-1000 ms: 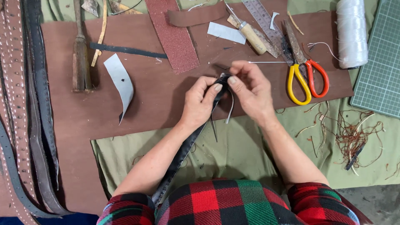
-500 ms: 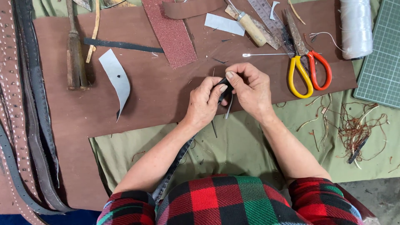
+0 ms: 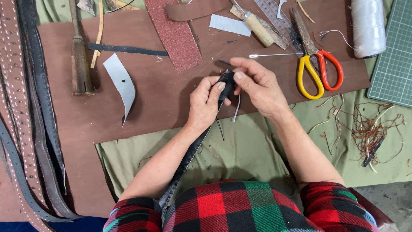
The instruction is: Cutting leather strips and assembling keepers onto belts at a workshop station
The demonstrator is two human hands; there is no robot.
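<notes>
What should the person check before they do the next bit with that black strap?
1. Both hands on the work: ok. The left hand and right hand pinch the end of the black strap between their fingertips.
2. Strap free to move: ok. Its long tail runs down past the left forearm toward the lap, not snagged on anything visible.
3. Needle found: cannot tell. A thin dark point hangs below the hands, but what it is stays unclear.
4. Scissors handy: ok. They lie shut on the brown mat, close to the right hand.
5. White thread spool handy: ok, at the mat's far right corner.
</notes>
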